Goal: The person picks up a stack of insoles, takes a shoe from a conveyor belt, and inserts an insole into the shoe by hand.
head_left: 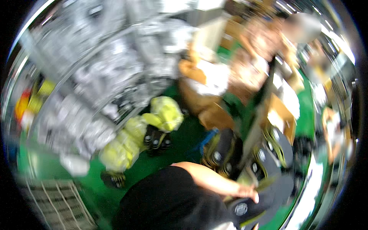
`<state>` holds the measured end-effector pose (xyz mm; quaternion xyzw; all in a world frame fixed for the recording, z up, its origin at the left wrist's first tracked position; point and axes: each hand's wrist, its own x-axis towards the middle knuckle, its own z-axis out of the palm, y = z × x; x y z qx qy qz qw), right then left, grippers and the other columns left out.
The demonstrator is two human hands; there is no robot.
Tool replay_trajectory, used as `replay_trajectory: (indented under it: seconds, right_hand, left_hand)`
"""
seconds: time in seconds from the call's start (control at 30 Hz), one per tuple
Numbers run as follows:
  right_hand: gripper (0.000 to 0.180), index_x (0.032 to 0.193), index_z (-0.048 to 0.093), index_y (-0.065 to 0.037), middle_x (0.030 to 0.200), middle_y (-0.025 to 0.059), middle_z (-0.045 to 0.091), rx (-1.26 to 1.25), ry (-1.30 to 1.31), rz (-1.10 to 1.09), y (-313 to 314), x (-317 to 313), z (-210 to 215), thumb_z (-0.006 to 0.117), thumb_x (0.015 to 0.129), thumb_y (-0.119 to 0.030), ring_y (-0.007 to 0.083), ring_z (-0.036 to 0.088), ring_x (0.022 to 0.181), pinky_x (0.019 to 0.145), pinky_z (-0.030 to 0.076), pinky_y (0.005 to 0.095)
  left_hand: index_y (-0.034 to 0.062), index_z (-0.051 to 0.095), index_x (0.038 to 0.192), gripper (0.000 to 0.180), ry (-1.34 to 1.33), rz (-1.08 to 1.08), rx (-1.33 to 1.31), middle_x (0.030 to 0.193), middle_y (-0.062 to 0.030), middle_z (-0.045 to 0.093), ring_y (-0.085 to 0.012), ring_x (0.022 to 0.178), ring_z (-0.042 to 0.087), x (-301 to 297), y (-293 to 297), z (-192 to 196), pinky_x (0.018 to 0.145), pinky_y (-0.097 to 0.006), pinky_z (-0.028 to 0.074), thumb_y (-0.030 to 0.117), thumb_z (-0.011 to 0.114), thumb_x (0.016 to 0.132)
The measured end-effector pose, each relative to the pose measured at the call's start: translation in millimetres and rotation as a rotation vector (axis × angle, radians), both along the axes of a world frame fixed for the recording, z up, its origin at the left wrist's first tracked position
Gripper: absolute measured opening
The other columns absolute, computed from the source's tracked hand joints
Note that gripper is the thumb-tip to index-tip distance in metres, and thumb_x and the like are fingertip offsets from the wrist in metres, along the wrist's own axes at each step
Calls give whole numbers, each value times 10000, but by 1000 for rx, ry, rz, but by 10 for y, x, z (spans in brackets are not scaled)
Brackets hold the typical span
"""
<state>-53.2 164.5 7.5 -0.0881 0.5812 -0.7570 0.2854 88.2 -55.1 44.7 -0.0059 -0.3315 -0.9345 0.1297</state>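
Fingers of the left hand [245, 191], slightly bent, lie over a dark sole [245, 209] at lower right, apparently handling it; blur hides any grip, likewise for the right hand [256, 227] at the bottom edge. Lifting would call for a firm pinch. From left, yellow bags [122, 145] border roomier green floor [149, 168]; stacked soles [222, 147] and a carton [290, 124] crowd the right.
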Motion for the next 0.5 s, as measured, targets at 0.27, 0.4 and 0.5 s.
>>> replay_trajectory:
  seconds: [0.27, 0.4, 0.5]
  right_hand:
    - [483, 1032, 515, -6, 922, 135, 590, 13, -332, -350, 364, 773, 307, 563, 677, -330, 251, 576, 805, 732, 468, 357]
    - [366, 935, 565, 1, 860, 105, 605, -77, -262, -551, 632, 1120, 433, 607, 637, -206, 230, 582, 765, 708, 475, 334]
    - [314, 916, 571, -10, 843, 100, 612, -124, -471, -673, 938, 1378, 181, 595, 672, -206, 228, 586, 754, 709, 475, 340]
  left_hand:
    - [53, 275, 1269, 675, -155, -416, 144, 1181, -140, 452, -249, 1049, 483, 60, -73, 269, 887, -363, 406, 137, 590, 678]
    - [58, 325, 1236, 598, -401, -665, 127, 1111, -141, 497, -241, 978, 526, -307, 357, -61, 837, -374, 446, 153, 575, 701]
    - [18, 375, 1165, 528, -424, -813, 170, 1004, -139, 542, -239, 891, 559, -450, 554, -275, 773, -368, 481, 156, 594, 706]
